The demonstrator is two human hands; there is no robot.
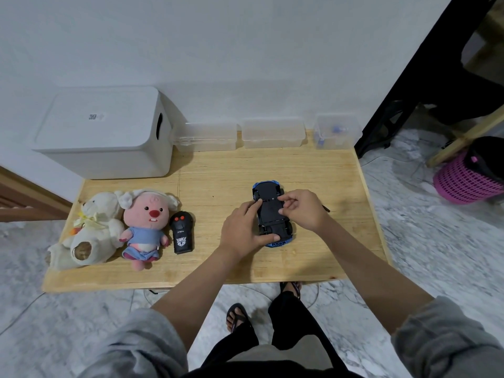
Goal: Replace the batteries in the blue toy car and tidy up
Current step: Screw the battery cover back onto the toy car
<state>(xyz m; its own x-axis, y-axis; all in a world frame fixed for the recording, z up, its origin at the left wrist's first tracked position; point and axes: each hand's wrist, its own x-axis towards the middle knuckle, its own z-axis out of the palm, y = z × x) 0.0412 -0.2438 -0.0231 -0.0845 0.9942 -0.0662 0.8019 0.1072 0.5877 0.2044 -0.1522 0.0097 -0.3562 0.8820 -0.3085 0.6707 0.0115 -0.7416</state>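
- We have the blue toy car (272, 214) turned belly-up on the wooden bench (218, 173), right of centre, its black underside facing us and the blue body showing only at the two ends.
- Our left hand (242, 230) lies along the car's left flank — thumb across the near end, other fingers (255, 205) curled over the far wheel area — so it is closed on the car and pinning it still.
- Our right hand (301, 208) rests over the middle of the underside, thumb and forefinger pinched together at the chassis; whether they grip a cover, a latch or nothing, we cannot tell.
- We judge the step to be working at the battery compartment — early or late in the swap is not clear, since no loose batteries are visible on the bench.
- The next move calls for a small, precise pull or press with the right fingertips while the left keeps the car from sliding.
- For the tidying, the remote control (182, 231), the two plush toys (120, 227) and the white storage box (106, 132) sit to the left; clear plastic containers (272, 132) line the back edge.
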